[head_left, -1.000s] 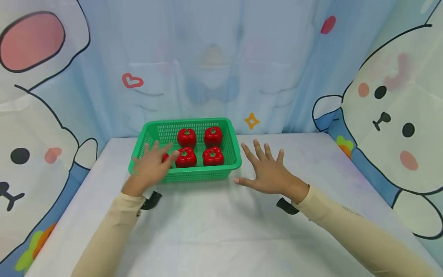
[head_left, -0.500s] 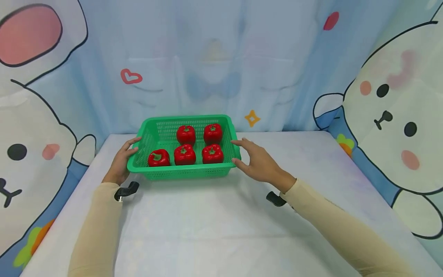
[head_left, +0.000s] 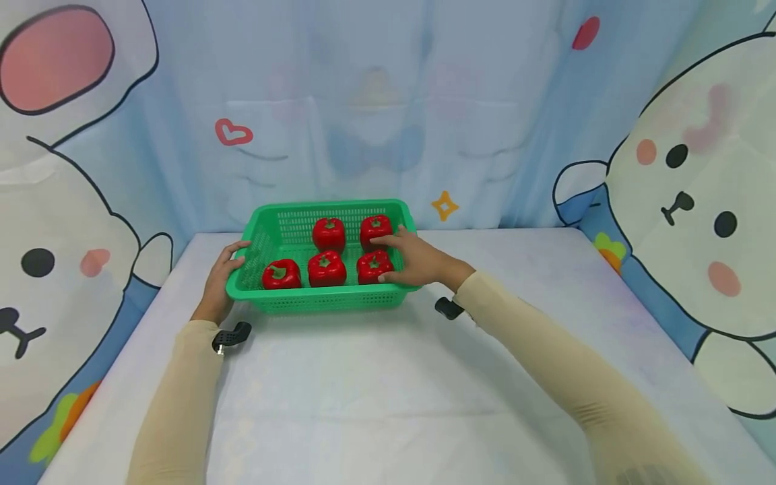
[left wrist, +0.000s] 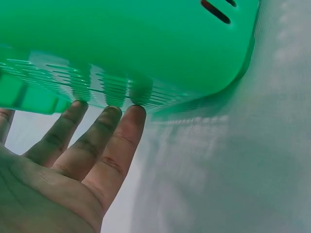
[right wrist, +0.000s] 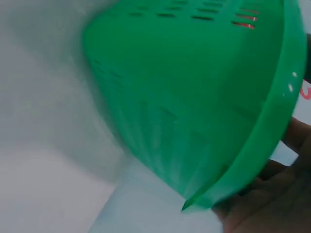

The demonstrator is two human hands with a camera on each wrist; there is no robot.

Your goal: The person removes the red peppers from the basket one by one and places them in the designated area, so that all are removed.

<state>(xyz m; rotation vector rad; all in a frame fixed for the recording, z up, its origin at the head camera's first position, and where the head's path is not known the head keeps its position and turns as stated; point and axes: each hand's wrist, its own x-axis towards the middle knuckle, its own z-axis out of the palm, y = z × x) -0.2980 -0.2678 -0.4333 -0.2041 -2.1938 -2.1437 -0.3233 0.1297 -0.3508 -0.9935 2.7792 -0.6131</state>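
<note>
Basket: the green basket [head_left: 330, 300] is sitting on the desk [head_left: 388, 377] near its far edge, just in front of the curtain, and is carrying five red peppers.
Left hand: the left hand [head_left: 223, 279] is lying against the basket's left end; in the left wrist view its fingers [left wrist: 109, 138] are stretched out straight and touching the slotted wall under the rim [left wrist: 29, 94], pressing rather than gripping. It is likely bracing the basket so that it does not slide.
Right hand: the right hand [head_left: 412, 259] is reaching in over the right rim, with thumb and fingers curling round the front right pepper [head_left: 371, 266], apparently gripping it. The right wrist view is blurred and is showing only the basket's outer wall [right wrist: 194, 107].
Peppers: three are sitting in the front row, the front left pepper [head_left: 280, 275] and the front middle pepper [head_left: 326, 268] among them; the back middle pepper [head_left: 328, 233] and the back right pepper [head_left: 372, 228] are standing behind.
In the way: the back right pepper is sitting just beside the gripped one, and the right wall is crowding the wrist.
Around: a rabbit-print curtain [head_left: 685, 188] is enclosing the desk on three sides.
</note>
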